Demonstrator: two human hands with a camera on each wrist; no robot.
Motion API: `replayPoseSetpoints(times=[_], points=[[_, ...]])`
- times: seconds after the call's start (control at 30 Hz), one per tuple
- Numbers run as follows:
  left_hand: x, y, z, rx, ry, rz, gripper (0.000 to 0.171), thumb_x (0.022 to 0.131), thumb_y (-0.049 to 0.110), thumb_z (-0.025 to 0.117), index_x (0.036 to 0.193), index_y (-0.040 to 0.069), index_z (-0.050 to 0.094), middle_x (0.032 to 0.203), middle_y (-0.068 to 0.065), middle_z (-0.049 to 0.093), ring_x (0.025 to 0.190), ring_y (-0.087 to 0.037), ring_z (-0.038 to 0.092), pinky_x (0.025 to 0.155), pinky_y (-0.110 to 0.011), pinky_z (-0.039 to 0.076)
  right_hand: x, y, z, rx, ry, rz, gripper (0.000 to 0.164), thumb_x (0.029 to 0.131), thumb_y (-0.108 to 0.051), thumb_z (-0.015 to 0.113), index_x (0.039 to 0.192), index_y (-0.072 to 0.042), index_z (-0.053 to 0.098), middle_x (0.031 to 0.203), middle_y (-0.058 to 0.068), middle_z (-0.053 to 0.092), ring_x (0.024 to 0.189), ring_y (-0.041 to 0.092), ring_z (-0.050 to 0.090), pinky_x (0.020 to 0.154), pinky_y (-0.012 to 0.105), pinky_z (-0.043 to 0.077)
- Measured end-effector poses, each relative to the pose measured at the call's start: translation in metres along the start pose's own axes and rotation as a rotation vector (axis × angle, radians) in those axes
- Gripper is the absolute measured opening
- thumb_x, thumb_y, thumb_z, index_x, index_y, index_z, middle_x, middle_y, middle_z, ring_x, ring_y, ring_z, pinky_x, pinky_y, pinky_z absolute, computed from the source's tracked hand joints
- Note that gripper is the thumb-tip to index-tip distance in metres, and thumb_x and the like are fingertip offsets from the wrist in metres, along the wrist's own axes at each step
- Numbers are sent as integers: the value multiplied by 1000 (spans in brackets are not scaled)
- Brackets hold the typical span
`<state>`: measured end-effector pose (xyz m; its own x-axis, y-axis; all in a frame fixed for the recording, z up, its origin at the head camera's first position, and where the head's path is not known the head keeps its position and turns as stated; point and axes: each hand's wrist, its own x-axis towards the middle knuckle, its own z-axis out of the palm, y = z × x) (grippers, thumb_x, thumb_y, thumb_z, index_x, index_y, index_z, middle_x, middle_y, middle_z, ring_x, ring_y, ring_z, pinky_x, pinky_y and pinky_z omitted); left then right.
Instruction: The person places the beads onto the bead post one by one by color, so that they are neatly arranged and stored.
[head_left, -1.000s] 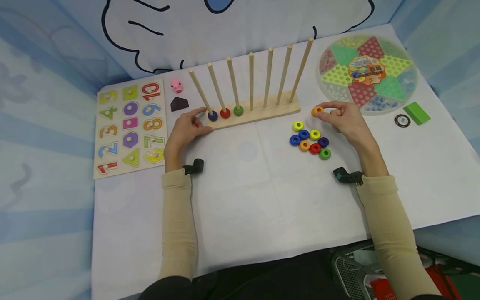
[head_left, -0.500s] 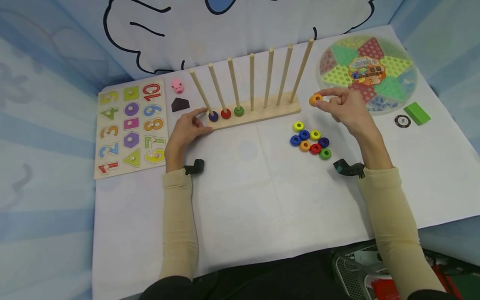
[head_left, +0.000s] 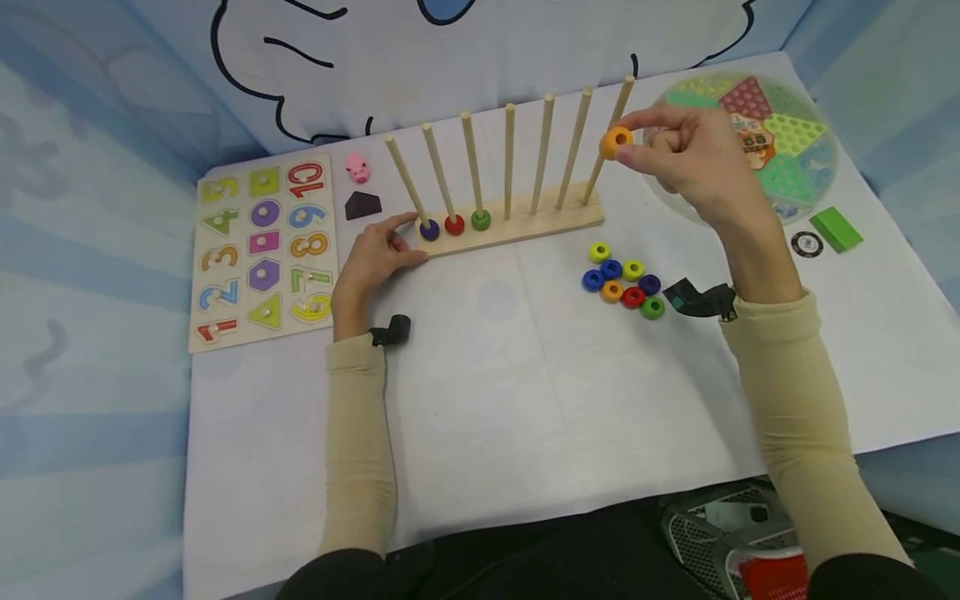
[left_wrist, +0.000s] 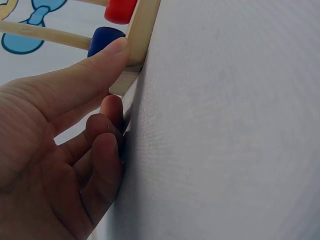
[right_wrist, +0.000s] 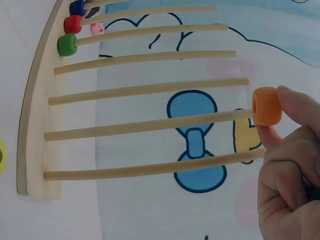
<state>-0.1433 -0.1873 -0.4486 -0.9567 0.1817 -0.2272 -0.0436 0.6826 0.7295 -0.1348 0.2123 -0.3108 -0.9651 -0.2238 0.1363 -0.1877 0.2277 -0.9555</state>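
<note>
A person's right hand (head_left: pixel 701 162), in a beige sleeve (head_left: pixel 780 392), holds a barrel-shaped orange bead (head_left: pixel 614 149) up near the right end of a long pale wooden stand (head_left: pixel 528 223) with seven pegs; its grip is clamped on the bead between thumb and index finger. In the head view the bead hides part of the seventh peg (head_left: pixel 595 177), while the sixth peg (head_left: pixel 573 150) shows whole to its tip. The right wrist view, from the side, has the bead over the sixth tip and the hand over the seventh (whether anything touches a peg cannot be told). The person's left hand (head_left: pixel 377 260) has its grip pinched on the stand's left end; the left wrist view shows the thumb against the wood and three fingers curled below, the index finger mostly hidden. A dark blue bead (head_left: pixel 430 235), a red bead (head_left: pixel 454 227) and a green bead (head_left: pixel 481 222) sit at the feet of the first three pegs; the left wrist view cuts off the red one. A cluster of eight loose coloured beads (head_left: pixel 616 275) lies on the white-covered desk (head_left: pixel 480 408). The right hand covers part of a round, multicoloured, dimpled board (head_left: pixel 791 137). Below the desk, a grey mesh basket (head_left: pixel 678 542) is cut off, its contents unclear.
</note>
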Motion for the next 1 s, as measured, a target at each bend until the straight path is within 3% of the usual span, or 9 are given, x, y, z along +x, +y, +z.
replayPoseSetpoints(times=[0.27,0.47,0.67,1.0], points=[[-2,-2,1,-8,8,8,66,81,26,77,140,20,49,84,-9,55,71,-21,46,63,-32,36,11,-19,19,3,-39,-28,31,86,-13,71,114,-1,65,53,5,35,45,18,24,47,30,19],[-4,-5,1,-9,10,0,65,81,27,77,140,20,49,83,-9,55,71,-21,46,63,-32,35,35,-51,52,-45,-102,-107,31,87,-18,69,114,-3,66,53,6,36,45,17,25,44,27,20],[-3,-4,1,-5,18,29,65,81,26,77,140,19,49,82,-9,56,69,-21,46,63,-31,36,48,-81,87,-148,-103,-63,34,89,-21,67,118,-3,64,53,3,37,44,13,28,44,23,21],[0,3,-1,-21,13,34,65,81,25,77,140,18,49,82,-9,56,70,-20,46,63,-31,36,53,-64,90,-295,20,73,43,88,-34,67,123,-10,62,58,4,40,45,12,30,42,24,23]])
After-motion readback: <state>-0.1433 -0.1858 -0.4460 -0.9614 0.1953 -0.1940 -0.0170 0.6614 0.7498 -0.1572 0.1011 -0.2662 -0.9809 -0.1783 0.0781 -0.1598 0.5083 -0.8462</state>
